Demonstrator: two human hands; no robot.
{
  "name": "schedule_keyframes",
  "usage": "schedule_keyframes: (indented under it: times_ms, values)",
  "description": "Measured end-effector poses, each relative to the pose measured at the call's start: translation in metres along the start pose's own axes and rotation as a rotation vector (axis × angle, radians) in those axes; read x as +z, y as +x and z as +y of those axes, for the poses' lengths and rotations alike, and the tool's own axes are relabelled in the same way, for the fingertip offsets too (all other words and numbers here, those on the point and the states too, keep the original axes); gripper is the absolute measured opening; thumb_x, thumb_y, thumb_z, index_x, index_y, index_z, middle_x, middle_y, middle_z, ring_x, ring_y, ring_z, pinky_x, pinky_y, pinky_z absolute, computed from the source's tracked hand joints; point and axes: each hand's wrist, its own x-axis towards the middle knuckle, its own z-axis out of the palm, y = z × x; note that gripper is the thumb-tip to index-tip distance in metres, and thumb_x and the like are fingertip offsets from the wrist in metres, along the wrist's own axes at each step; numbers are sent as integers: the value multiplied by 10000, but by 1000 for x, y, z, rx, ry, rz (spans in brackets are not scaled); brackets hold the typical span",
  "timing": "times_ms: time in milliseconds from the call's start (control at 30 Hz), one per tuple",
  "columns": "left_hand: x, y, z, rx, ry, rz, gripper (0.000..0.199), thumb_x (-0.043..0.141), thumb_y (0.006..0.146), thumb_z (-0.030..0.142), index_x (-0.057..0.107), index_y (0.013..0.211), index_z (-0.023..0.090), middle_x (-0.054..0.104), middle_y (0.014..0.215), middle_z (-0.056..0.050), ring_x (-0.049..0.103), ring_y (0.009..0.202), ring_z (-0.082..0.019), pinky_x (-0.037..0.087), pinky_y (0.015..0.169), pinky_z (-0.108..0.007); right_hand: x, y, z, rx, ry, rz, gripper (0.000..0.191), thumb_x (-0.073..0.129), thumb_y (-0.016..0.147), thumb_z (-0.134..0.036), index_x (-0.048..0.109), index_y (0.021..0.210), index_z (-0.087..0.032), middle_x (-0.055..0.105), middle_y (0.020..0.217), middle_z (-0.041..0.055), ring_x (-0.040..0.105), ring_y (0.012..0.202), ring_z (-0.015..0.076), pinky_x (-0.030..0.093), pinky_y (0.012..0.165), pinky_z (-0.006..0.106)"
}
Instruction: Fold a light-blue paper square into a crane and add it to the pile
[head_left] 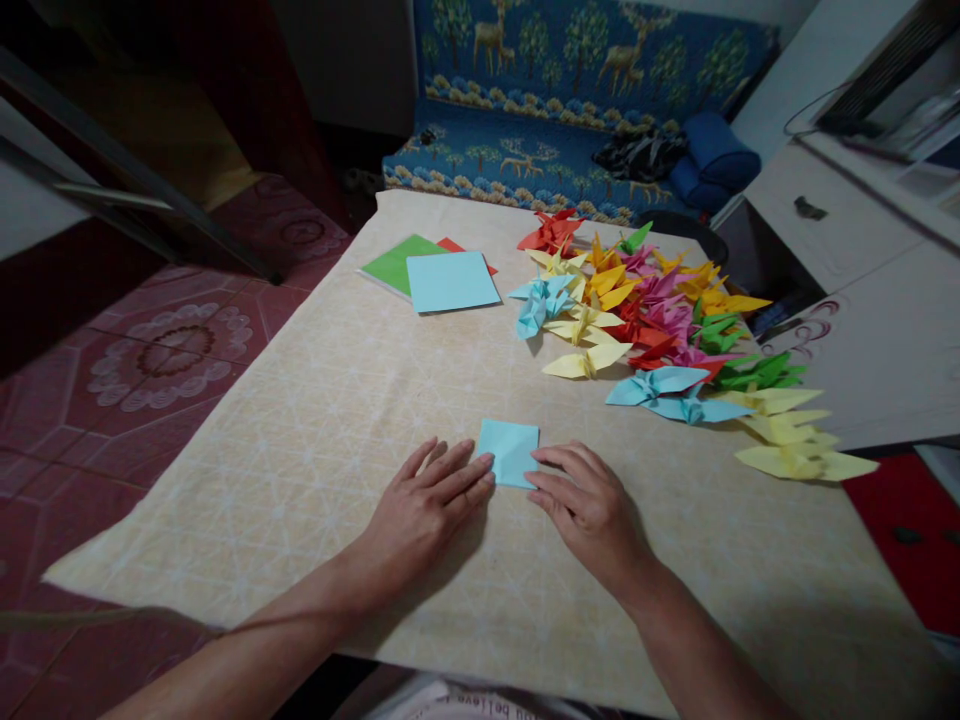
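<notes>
The light-blue paper square (510,450), with no clear long axis, lies on the tablecloth (315,440) between both hands; the left hand (429,502) rests flat at its left edge; the right hand (591,505) touches its right, pinching or not unclear.

Hands (433,505) (600,515) touching blue paper (511,453), cranes (637,335); sofa (480,145)

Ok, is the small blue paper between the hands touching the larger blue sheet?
Apart. The head view shows a plain stretch of bare tablecloth between the small blue paper and the larger blue sheet beyond it.
</notes>
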Motion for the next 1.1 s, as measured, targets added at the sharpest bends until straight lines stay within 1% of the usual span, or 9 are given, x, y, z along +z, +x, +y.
schedule_keyframes:
  times_ms: [67, 133, 233, 333, 467, 700, 800, 933, 1100]
  values:
    - [-2, 1, 2, -21, 10, -2, 369, 523, 953, 228, 583, 1314, 276, 595, 1376, -22, 522, 1289, -312, 339, 1092, -545, 0, 3, -10, -31, -66, -15, 186, 632, 893, -202, 711, 1060, -229, 679, 1200, 82, 588, 1146, 254, 438, 1036, 511]
    - [-2, 2, 5, -49, 13, 9, 355, 524, 953, 248, 598, 1298, 287, 606, 1363, -12, 523, 1282, -320, 325, 1093, -550, 3, 7, -26, -50, -124, -70, 291, 573, 936, -246, 640, 1216, -207, 627, 1322, 97, 527, 1264, 270, 365, 1097, 549]
    - [2, 1, 9, -91, 11, 17, 357, 537, 945, 294, 609, 1292, 251, 615, 1350, -41, 499, 1304, -329, 320, 1095, -537, 14, 12, -58, -65, -146, -197, 701, 484, 950, -499, 328, 1484, -74, 392, 1520, 182, 320, 1433, 307, 272, 1149, 587]
    - [5, -1, 11, -114, 25, 16, 395, 556, 931, 318, 603, 1300, 186, 611, 1348, -89, 484, 1320, -325, 349, 1080, -502, 30, 12, -84, -22, -118, -290, 994, 414, 898, -671, 77, 1530, 18, 159, 1592, 220, 135, 1490, 306, 243, 1187, 513]
    - [5, -2, 11, -124, 5, -1, 416, 545, 936, 301, 564, 1342, 216, 580, 1387, -45, 471, 1335, -309, 360, 1071, -485, 39, 2, -86, 40, -165, -288, 1109, 398, 848, -748, 8, 1526, 39, 62, 1598, 241, 73, 1494, 319, 228, 1199, 485]
    - [0, 1, 9, -137, -29, 12, 366, 502, 958, 262, 592, 1311, 296, 584, 1374, 23, 521, 1296, -290, 388, 1053, -475, 14, -23, -44, 94, -295, -294, 1000, 454, 865, -698, 94, 1551, -66, 156, 1600, 193, 167, 1481, 332, 284, 1150, 570]
    - [1, 0, 9, -144, -47, 22, 354, 510, 954, 269, 608, 1294, 292, 595, 1364, 11, 522, 1294, -298, 394, 1053, -493, 4, -23, -25, 114, -272, -246, 750, 486, 932, -546, 246, 1529, -160, 311, 1567, 140, 309, 1438, 317, 315, 1122, 595]
    - [4, -1, 8, -125, -68, 42, 368, 506, 952, 219, 600, 1304, 273, 598, 1364, -22, 513, 1303, -305, 404, 1048, -513, -3, -12, -4, 102, -106, -87, 374, 561, 942, -287, 568, 1314, -248, 587, 1376, 70, 534, 1271, 239, 422, 1084, 470]
    - [7, 0, 6, -107, -58, 60, 339, 509, 952, 212, 616, 1271, 251, 620, 1340, -26, 542, 1269, -327, 449, 994, -548, -2, 0, 10, 68, 29, -17, 210, 660, 876, -220, 713, 1066, -290, 642, 1236, 57, 591, 1126, 244, 518, 950, 436]
